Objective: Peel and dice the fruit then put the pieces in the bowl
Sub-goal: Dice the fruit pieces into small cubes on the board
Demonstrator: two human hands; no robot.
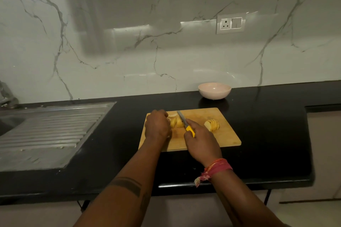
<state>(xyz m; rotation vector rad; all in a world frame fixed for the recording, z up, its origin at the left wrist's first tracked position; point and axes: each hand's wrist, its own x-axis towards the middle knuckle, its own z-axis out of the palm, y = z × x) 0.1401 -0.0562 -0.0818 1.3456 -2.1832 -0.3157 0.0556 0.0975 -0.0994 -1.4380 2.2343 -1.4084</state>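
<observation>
One fruit half (pixel 212 125) lies sliced at 3 o'clock; another (pixel 176 122) is steadied by curled left hand (pixel 156 125) fingers, knife (pixel 186 122) gripped by right hand (pixel 201 141) (bowl (pixel 214 90) unfilled).

**Lighting and Picture Quality: Head View**

Illumination is dim and warm overall. The glossy white marble-veined wall panel (pixel 129 42) carries thin horizontal glare streaks and a broad soft shadow at left. The polished black stone countertop (pixel 267 125) reflects the pale round ceramic bowl (pixel 214 90). Wide-angle distortion bows the counter edges. Forearms at the bottom are soft; fine detail is slightly smeared throughout.
</observation>
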